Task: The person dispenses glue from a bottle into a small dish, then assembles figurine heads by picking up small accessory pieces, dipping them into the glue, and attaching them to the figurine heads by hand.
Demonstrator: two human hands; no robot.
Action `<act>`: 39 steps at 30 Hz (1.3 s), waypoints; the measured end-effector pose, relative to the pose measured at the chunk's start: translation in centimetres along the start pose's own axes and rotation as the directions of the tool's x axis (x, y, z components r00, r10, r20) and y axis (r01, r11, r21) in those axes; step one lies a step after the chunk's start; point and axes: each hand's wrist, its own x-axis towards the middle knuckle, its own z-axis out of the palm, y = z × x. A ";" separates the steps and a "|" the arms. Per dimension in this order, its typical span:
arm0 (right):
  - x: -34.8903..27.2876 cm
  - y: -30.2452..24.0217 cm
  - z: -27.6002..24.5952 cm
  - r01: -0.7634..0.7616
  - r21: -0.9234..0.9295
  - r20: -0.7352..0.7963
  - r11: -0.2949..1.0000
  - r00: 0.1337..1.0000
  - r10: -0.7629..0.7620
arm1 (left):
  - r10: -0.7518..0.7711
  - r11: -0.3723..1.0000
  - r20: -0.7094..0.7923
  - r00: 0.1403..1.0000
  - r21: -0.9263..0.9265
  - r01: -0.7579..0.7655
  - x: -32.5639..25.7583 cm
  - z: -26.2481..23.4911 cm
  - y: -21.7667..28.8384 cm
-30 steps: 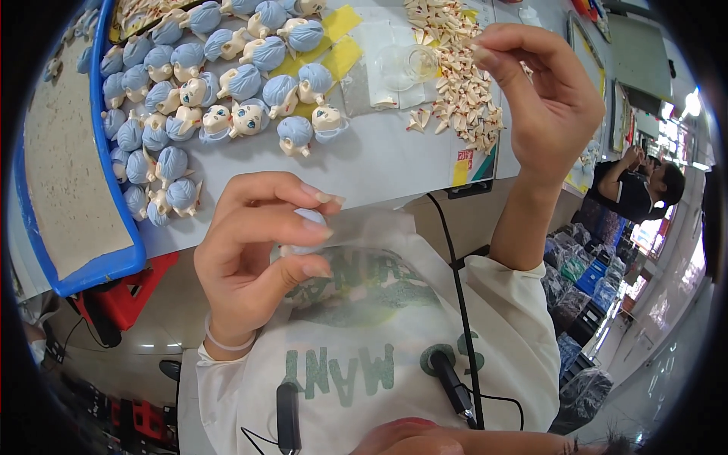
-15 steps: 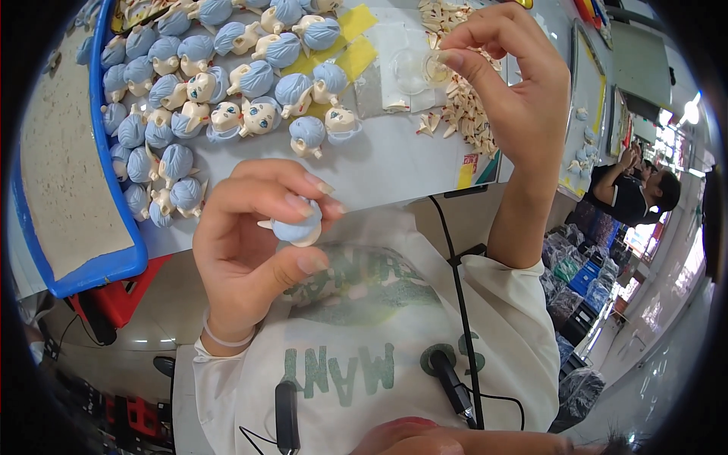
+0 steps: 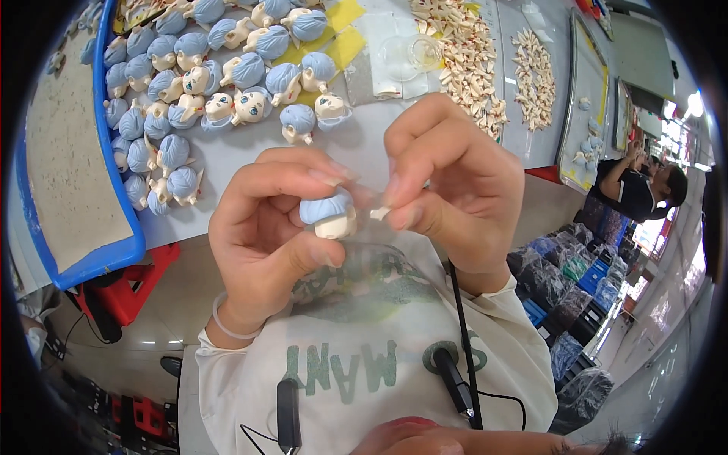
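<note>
Between the thumb and fingers of my left hand [image 3: 258, 216] is a small doll head [image 3: 331, 215] with light blue hair and a cream underside. My right hand [image 3: 459, 189] pinches a tiny cream pointed piece [image 3: 379, 214] between thumb and forefinger. This piece is close to the head's right side, with a narrow gap between them. Both hands are raised in front of my shirt, by the table's near edge. Beyond them on the table stands a shallow clear round dish [image 3: 409, 54], near a pile of similar cream pointed pieces [image 3: 464, 72].
Many blue-haired doll heads [image 3: 250, 105] cover the table's left part, beside a blue-rimmed tray [image 3: 135, 254]. A second pile of pointed pieces [image 3: 534, 80] lies farther right. Yellow strips [image 3: 347, 47] mark the surface. Wrapped crates [image 3: 565, 258] and another person [image 3: 641, 189] are at the right.
My right hand has come down and left from the clear dish to beside the doll head, and a small cream piece now shows in it. My left hand has shifted slightly right with the head.
</note>
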 end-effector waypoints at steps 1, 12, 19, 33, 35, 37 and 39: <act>-0.2 0.0 0.1 -0.012 0.042 0.001 0.999 1.000 0.012 | 0.022 0.999 0.013 1.000 0.032 -0.023 -0.2 0.1 -0.1; -1.3 -0.2 0.7 -0.046 0.059 0.022 0.997 0.999 0.045 | 0.132 0.968 0.019 0.991 0.213 -0.133 -1.7 0.6 -0.8; -1.5 0.3 0.5 -0.018 0.072 0.035 0.997 0.999 0.016 | 0.183 0.932 0.047 0.982 0.310 -0.188 -1.6 0.5 -1.2; -3.9 -0.3 -0.5 -0.414 0.460 0.194 0.785 0.910 0.366 | 0.167 0.754 0.268 0.949 0.585 -0.297 -0.8 1.0 -0.7; -4.5 0.0 -1.0 -0.433 0.597 0.221 0.676 0.898 0.381 | 0.131 0.519 0.422 0.897 0.742 -0.424 -0.4 2.1 0.0; -5.1 0.4 -2.8 -0.338 0.552 0.182 0.762 0.941 0.285 | 0.103 0.493 0.417 0.903 0.767 -0.410 -0.4 2.7 0.8; -5.4 0.1 -6.8 -0.201 0.424 0.063 0.883 0.979 0.192 | 0.255 0.430 0.275 0.927 0.827 -0.363 -0.3 2.4 1.3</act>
